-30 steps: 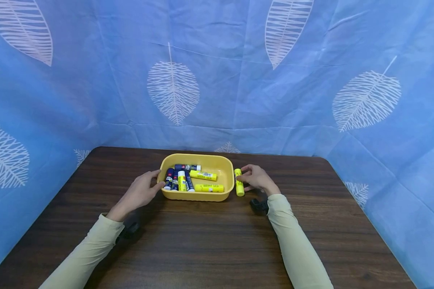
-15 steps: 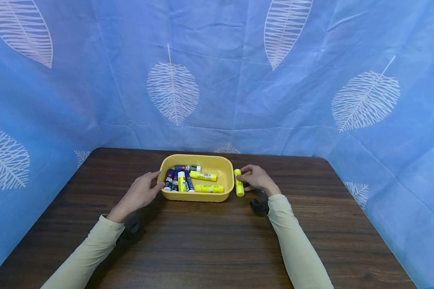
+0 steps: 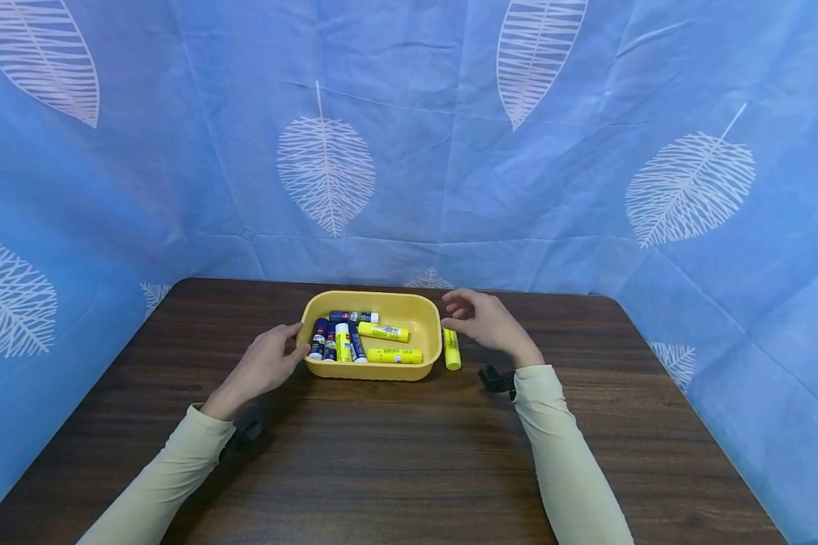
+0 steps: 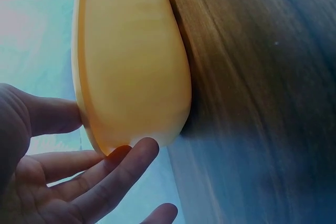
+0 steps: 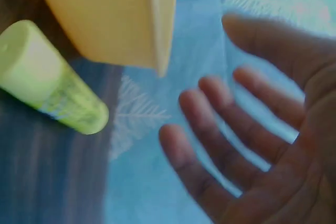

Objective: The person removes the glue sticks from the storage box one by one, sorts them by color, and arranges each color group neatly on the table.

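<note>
A yellow plastic basin (image 3: 426, 333) sits toward the back of the table, holding several glue sticks. Some are dark blue, such as the one along its back wall (image 3: 346, 316); others are yellow, like one near the front wall (image 3: 395, 356). My left hand (image 3: 266, 363) grips the basin's left end, its thumb at the rim and fingers against the outer wall (image 4: 136, 77). Just outside the right end, a yellow glue stick (image 3: 453, 353) lies on the table. Above it, my right hand (image 3: 484, 322) is raised with spread, slightly bent fingers and nothing between them (image 5: 236, 129).
The dark wood table (image 3: 395, 462) ends a little behind the basin. A blue cloth with white leaf prints (image 3: 409, 174) hangs beyond its back edge and along the sides. A black strap (image 3: 497, 378) is on the right wrist.
My right hand has let go of the yellow glue stick beside the basin and risen up and back from it. The left hand and the basin have stayed in place.
</note>
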The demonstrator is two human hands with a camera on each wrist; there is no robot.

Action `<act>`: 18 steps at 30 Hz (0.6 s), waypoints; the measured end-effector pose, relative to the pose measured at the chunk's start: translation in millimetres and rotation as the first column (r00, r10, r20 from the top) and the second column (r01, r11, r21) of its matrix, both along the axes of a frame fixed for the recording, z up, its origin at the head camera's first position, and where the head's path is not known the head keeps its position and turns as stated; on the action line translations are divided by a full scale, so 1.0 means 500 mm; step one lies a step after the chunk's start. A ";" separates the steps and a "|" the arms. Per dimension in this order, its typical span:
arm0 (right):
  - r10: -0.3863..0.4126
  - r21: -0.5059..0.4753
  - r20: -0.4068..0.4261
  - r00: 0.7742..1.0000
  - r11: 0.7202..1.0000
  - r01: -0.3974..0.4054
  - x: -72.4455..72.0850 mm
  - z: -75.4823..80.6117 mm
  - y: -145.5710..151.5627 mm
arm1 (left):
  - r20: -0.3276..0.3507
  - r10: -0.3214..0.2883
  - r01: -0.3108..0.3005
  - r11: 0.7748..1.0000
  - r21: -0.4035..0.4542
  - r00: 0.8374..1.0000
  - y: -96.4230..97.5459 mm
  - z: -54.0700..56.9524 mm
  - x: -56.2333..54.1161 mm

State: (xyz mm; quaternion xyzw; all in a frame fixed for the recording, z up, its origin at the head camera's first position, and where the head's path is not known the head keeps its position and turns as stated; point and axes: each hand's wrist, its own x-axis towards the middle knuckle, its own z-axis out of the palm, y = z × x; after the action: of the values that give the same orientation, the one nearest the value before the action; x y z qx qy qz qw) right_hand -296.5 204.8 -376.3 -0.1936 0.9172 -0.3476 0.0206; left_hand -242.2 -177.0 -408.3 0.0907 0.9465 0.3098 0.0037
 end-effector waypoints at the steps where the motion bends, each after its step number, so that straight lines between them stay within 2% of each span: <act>1: 0.036 0.011 -0.030 0.999 0.999 -0.036 0.003 0.004 -0.007 | 0.001 -0.001 0.001 1.000 0.000 1.000 0.000 0.000 0.000; 5: 0.139 0.077 -0.087 0.986 0.988 -0.132 0.020 0.019 -0.043 | 0.002 -0.002 0.002 1.000 0.007 1.000 -0.001 -0.001 0.000; 11: 0.248 0.190 -0.096 0.964 0.955 -0.227 0.027 0.008 -0.079 | 0.011 0.007 -0.007 1.000 0.002 1.000 0.000 0.000 0.001; 15: 0.292 0.259 -0.084 0.953 0.930 -0.262 0.024 -0.009 -0.092 | 0.020 0.016 -0.016 1.000 0.009 1.000 0.001 0.001 0.001; 18: 0.299 0.307 -0.097 0.949 0.916 -0.258 0.022 -0.020 -0.098 | 0.027 0.019 -0.020 1.000 0.019 0.999 0.002 0.000 0.001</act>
State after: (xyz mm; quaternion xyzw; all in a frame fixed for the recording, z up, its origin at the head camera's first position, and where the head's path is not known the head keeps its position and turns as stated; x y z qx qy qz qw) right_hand -285.6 155.6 -386.1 -0.3414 0.9203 -0.1880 0.0329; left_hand -241.8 -175.9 -408.1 0.0775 0.9442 0.3200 0.0124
